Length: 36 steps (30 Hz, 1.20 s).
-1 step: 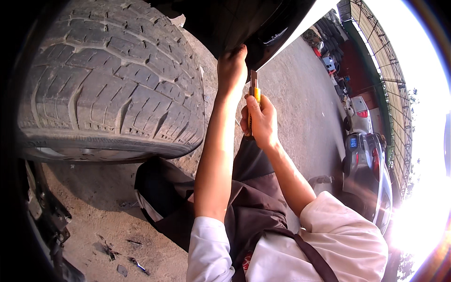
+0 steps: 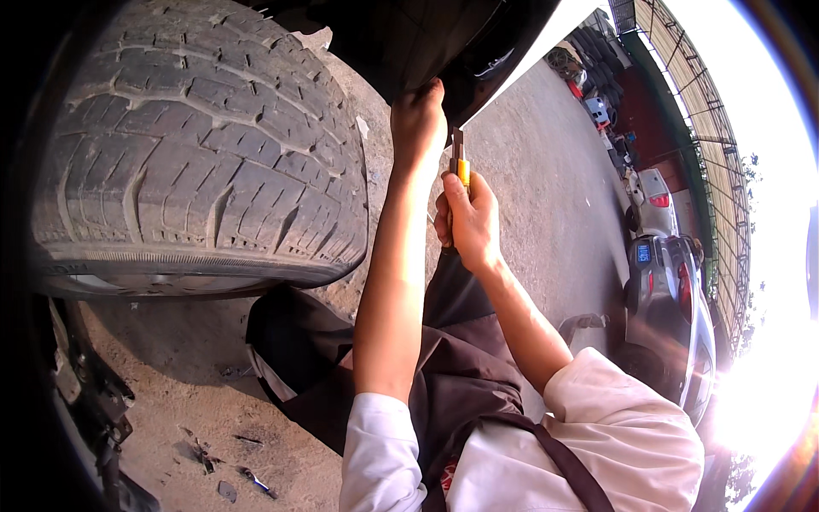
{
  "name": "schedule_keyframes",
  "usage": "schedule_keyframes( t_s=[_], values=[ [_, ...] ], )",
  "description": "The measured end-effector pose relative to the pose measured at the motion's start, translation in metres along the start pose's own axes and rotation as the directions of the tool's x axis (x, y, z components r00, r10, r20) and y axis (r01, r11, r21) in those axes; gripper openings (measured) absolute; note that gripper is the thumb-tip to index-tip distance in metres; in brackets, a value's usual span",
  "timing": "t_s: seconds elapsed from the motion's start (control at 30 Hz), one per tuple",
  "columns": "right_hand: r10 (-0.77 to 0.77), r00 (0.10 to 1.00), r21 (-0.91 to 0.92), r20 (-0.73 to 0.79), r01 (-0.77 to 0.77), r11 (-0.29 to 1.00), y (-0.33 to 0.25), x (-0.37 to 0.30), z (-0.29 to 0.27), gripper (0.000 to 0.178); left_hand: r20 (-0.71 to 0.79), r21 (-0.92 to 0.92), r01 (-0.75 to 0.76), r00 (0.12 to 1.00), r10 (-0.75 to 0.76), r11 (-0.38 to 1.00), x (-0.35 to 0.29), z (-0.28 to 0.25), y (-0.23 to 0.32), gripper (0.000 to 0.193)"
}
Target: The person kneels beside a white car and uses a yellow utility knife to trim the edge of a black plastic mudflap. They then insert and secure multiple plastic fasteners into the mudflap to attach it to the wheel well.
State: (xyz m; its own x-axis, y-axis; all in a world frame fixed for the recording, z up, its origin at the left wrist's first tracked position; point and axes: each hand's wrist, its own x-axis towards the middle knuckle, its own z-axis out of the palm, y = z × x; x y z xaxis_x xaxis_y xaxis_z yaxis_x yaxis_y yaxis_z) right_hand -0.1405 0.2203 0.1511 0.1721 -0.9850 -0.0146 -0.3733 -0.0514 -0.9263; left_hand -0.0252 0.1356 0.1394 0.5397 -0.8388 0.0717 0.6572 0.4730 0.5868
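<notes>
My left hand (image 2: 418,128) reaches up to the lower edge of a black car body panel (image 2: 388,47) and grips it. Most of its fingers are hidden against the dark panel. Just to its right, my right hand (image 2: 472,213) is closed round a yellow utility knife (image 2: 463,171), which points upward with its dark blade end close to the panel's bottom edge. Whether the blade touches the panel, I cannot tell. Left of my arms stands a large worn tyre (image 2: 205,162) with deep tread blocks, its wheel rim partly showing below.
Dark metal car parts (image 2: 90,401) run along the lower left. On the sandy ground lie a small tool with a blue part (image 2: 258,483) and dark scraps (image 2: 205,456). Parked cars (image 2: 670,299) stand at the right, and stacked tyres (image 2: 597,64) at the far upper right.
My right hand and the knife have shifted slightly left and up. My left hand has stayed at the panel's edge, and the view has moved a little.
</notes>
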Motion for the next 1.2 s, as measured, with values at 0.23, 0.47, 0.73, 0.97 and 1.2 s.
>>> schedule_keyframes(
  t_s=[0.23,0.47,0.73,0.97,1.2],
  values=[
    [-0.141,0.98,0.108,-0.139,0.156,0.982,-0.043,0.009,0.014,0.039,0.154,-0.131,0.163,0.978,-0.142,0.978,-0.016,0.007,0.03,0.031],
    [-0.328,0.902,0.078,-0.282,0.362,0.929,-0.026,0.06,0.047,0.039,0.171,0.305,0.194,0.952,-0.254,0.932,-0.01,-0.001,0.047,0.04],
    [-0.172,0.92,0.261,-0.353,0.274,0.926,-0.046,0.037,0.062,0.038,0.053,0.315,0.346,0.923,-0.381,0.884,-0.013,0.009,0.07,0.044],
    [-0.068,0.928,0.415,-0.366,0.228,0.881,-0.05,0.038,0.067,0.037,0.111,0.394,0.356,0.897,-0.428,0.848,-0.007,0.01,0.068,0.044],
    [-0.085,0.903,0.367,-0.422,0.256,0.894,-0.054,0.041,0.07,0.035,0.085,0.443,0.376,0.886,-0.456,0.814,-0.001,0.01,0.067,0.043]
  ],
)
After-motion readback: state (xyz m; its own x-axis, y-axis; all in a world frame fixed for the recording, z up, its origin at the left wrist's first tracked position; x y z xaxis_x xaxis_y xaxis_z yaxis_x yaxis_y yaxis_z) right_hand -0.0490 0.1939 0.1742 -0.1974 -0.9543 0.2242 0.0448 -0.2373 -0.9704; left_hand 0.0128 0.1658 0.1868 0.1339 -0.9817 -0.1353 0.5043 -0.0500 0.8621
